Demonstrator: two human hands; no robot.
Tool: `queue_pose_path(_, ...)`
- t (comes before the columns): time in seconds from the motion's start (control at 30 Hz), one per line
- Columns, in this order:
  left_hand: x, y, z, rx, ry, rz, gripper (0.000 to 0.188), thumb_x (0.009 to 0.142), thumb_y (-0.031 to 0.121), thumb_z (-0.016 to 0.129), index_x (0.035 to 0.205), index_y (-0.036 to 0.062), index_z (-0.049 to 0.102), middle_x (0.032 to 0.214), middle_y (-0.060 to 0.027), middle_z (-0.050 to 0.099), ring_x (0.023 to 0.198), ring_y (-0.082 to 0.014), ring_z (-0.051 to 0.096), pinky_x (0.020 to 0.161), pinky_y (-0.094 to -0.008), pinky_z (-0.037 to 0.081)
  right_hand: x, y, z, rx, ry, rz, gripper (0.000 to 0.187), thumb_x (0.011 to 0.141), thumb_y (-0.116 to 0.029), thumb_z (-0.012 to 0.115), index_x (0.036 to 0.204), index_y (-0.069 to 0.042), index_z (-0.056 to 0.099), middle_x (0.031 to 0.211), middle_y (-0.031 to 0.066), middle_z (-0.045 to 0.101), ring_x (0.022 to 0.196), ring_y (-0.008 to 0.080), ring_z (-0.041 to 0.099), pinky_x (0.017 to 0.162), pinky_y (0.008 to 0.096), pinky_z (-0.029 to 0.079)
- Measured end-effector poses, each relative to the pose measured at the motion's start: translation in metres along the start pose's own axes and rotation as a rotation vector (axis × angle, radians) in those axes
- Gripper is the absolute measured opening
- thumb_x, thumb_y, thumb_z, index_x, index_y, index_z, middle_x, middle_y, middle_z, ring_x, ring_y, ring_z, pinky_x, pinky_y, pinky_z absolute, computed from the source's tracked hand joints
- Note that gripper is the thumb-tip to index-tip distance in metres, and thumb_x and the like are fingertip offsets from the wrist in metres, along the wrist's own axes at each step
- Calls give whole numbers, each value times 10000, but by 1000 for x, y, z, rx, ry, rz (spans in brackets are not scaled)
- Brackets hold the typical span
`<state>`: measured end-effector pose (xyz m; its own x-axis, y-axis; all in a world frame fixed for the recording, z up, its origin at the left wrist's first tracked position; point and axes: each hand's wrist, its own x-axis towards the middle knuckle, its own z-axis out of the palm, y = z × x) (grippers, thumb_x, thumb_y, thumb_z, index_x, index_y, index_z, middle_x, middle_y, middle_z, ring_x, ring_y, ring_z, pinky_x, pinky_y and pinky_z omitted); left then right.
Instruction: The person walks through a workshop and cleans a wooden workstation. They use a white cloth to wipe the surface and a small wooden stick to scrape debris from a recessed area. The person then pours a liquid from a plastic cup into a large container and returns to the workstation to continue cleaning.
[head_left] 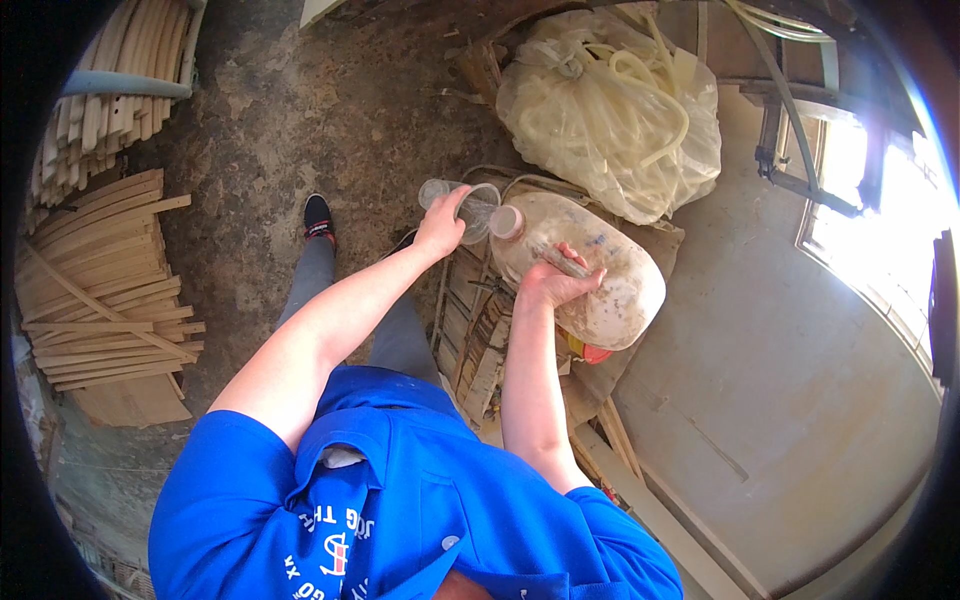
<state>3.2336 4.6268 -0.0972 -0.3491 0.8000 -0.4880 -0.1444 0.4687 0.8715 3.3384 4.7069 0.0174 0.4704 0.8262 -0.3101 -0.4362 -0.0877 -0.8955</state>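
My left hand (440, 226) is closed around a clear plastic container (483, 212), which looks like a cut bottle with its wide mouth facing right. Close beside that mouth is the pinkish cap (507, 222) of a large, stained whitish plastic jug (625, 290). The cap sits on the jug's neck. My right hand (560, 285) grips the jug's handle, fingers wrapped round it. The jug lies tilted, its neck toward my left hand. Whether the clear container touches the cap I cannot tell.
A big clear bag of pale tubing (610, 110) lies beyond the jug. Wooden slats (110, 290) are stacked at the left, with more strips (110, 120) farther off. Flat boards (470, 340) lie below the jug. A grey wall panel (730, 330) stands at the right.
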Motion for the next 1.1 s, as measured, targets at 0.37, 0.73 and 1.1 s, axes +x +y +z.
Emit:
queue_pose_path(0.37,2,-4,2,-154,-63,-99,591,761,3,430,1322,166,343,1297,-180,380,1206,-326,371,1008,-372,319,2,2,-2,17,-11,3,409,825,-484,466,692,-102,401,627,25,465,683,176,487,812,323,381)
queue_pose_path(0.73,3,-7,1,-103,-33,-93,593,757,0,424,1319,178,350,1283,-186,383,1110,-325,445,928,-365,384,-3,4,5,12,33,14,425,802,-505,464,660,-111,394,606,25,438,629,173,458,764,308,381)
queue_pose_path(1.1,2,-7,1,-155,-40,-121,583,748,5,432,1306,162,368,1268,-190,399,1177,-342,395,994,-375,331,-4,6,2,-39,35,-13,431,803,-504,462,652,-104,413,620,48,473,690,195,488,823,325,365)
